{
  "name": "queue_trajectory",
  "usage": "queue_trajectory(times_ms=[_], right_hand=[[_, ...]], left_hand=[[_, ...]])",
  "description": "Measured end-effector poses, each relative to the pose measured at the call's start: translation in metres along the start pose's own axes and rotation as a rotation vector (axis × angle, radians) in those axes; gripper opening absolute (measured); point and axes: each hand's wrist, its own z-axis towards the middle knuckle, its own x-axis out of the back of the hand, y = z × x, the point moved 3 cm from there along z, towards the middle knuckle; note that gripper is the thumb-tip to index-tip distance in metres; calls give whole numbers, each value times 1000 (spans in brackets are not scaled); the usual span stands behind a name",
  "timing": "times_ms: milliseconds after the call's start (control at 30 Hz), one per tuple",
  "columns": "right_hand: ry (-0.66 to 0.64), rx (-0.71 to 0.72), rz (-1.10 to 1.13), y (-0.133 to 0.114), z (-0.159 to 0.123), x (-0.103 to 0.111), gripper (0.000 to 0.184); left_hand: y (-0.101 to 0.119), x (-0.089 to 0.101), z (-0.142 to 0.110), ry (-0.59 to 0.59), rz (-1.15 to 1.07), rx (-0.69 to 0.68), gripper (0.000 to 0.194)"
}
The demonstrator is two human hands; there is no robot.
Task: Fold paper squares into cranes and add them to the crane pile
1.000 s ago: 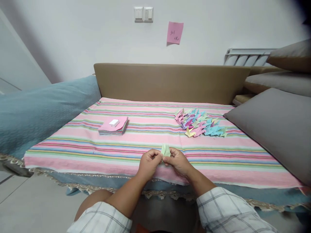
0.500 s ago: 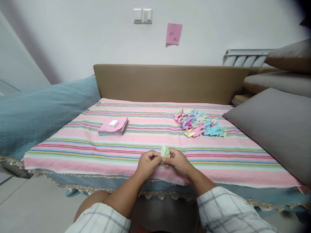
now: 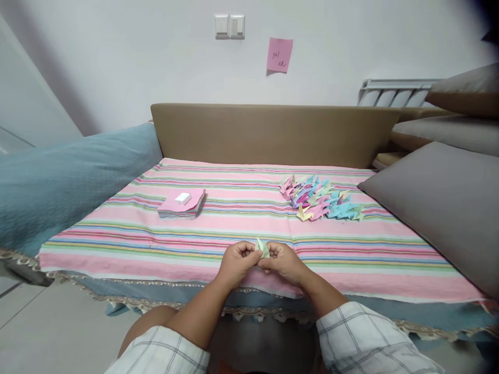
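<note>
A small pale green folded paper (image 3: 262, 248) is pinched between my two hands above the front of the striped cloth. My left hand (image 3: 240, 262) grips its left side with thumb and fingers closed. On its right side, my right hand (image 3: 284, 262) pinches it the same way. One narrow point of the paper sticks up between the hands, while its lower part is hidden by my thumbs. Farther off to the right lies a heap of folded paper cranes (image 3: 319, 200) in pink, blue, yellow, purple and green.
A stack of coloured paper squares (image 3: 181, 205) with a small white block (image 3: 183, 198) on top sits at the left. The striped cloth (image 3: 237, 223) covers the seat. A grey cushion (image 3: 440, 208) leans at the right, and a brown backrest (image 3: 273, 135) runs behind.
The green paper has changed shape between my fingers: its broad flat top is now a narrower upright point with a flap to the right. My hands have barely moved.
</note>
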Motion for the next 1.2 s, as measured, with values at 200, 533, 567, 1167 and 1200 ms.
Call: queue_trajectory(times_ms=[200,533,567,1167,1200], right_hand=[[-13,17,-10,2,0,0,33],[-44,-1,-5,1,-1,-1,33],[-46,-4,-4,1,-1,-2,32],[18,-66,26,3,0,-7,38],[21,-62,28,2,0,-8,38]], left_hand=[[-3,3,1,-28,11,-13,31],[-3,3,4,42,-94,24,34],[-4,3,4,55,-115,31,35],[-3,2,5,71,-190,16,35],[-4,2,5,74,-193,20,35]])
